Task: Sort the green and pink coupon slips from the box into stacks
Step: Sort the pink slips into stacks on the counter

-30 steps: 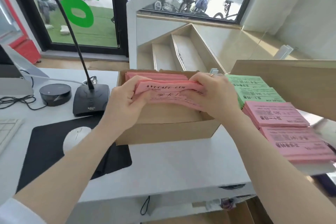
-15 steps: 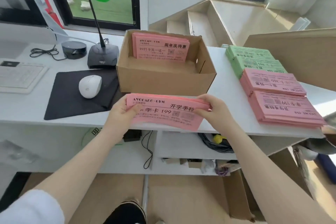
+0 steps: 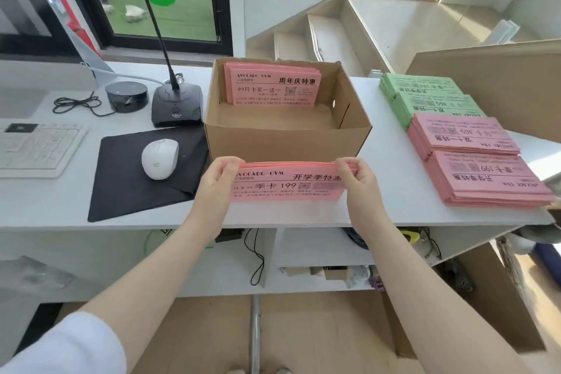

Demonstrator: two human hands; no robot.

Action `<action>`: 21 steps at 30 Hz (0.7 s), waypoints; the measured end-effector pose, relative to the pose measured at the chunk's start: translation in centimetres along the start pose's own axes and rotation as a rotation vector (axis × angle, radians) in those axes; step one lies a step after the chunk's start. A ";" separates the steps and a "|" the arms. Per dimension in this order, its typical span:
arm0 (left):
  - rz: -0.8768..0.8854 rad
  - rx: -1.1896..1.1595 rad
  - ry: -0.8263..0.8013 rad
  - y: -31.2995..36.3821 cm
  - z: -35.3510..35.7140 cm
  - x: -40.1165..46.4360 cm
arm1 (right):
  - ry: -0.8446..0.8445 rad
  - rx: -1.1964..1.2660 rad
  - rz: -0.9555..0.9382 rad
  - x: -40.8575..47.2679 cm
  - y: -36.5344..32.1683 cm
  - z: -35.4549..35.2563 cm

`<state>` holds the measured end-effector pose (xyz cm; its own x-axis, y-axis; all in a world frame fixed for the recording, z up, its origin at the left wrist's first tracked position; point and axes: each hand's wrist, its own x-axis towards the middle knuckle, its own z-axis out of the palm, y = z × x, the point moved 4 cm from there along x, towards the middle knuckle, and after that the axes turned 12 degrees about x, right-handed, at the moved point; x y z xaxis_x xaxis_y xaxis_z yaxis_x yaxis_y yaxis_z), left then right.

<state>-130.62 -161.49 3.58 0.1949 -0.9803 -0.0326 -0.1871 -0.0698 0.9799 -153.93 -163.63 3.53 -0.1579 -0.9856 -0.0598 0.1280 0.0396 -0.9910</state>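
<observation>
both hands are on one bundle of pink slips [image 3: 288,184], held just in front of the cardboard box [image 3: 285,143] near the front edge of the white counter [image 3: 394,191]. left hand [image 3: 217,182] has its grip clamped on the left end, fingers curled over the top edge, and the right hand [image 3: 356,181] pinches the right end the same way, so the bundle is stretched flat between them with the print facing the camera. looks like the bottom edge is resting on the counter, but honestly can't tell if it's touching or just above it. inside the box there's another batch of pink slips [image 3: 273,88] standing upright against the back wall, the rest of the box floor is bare cardboard. off to the right on the counter are the sorted piles: two green stacks [image 3: 425,91] furthest back, overlapping a bit, then a pink stack [image 3: 461,135] in front of them and a second pink stack [image 3: 485,179] nearest the edge, all with the text upside down from this view. left of the box there's a black mouse pad [image 3: 127,185] with a white mouse [image 3: 160,158] on it, a gooseneck mic base [image 3: 177,105], a small round black puck [image 3: 126,96] with a cable, and a white keyboard [image 3: 33,146] at the far left.
</observation>
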 end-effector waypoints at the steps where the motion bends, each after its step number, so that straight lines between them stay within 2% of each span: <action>1: -0.007 0.000 0.007 0.0 0.1 0.1 | 0.054 0.054 0.009 0.1 0.1 0.2; 5: -0.042 -0.003 0.047 0.3 0.4 0.7 | 0.157 0.068 -0.003 0.5 0.2 0.9; 9: -0.024 -0.043 -0.035 -0.5 0.5 1.0 | 0.065 0.072 -0.004 0.3 0.4 0.4; 12: 0.038 0.036 -0.144 -2.0 0.4 0.9 | -0.034 -0.038 -0.013 -0.2 1.0 0.0; 17: 0.161 0.102 -0.149 -1.8 0.3 0.7 | 0.027 -0.098 -0.155 -0.9 0.2 -0.5; 21: 0.136 0.220 -0.228 -2.6 0.6 1.5 | 0.014 -0.118 -0.078 -1.8 1.4 -0.7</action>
<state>-130.38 -162.92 0.92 -0.0612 -0.9977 0.0277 -0.4050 0.0502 0.9129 -154.14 -161.73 2.20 -0.1768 -0.9841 0.0172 -0.0007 -0.0173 -0.9998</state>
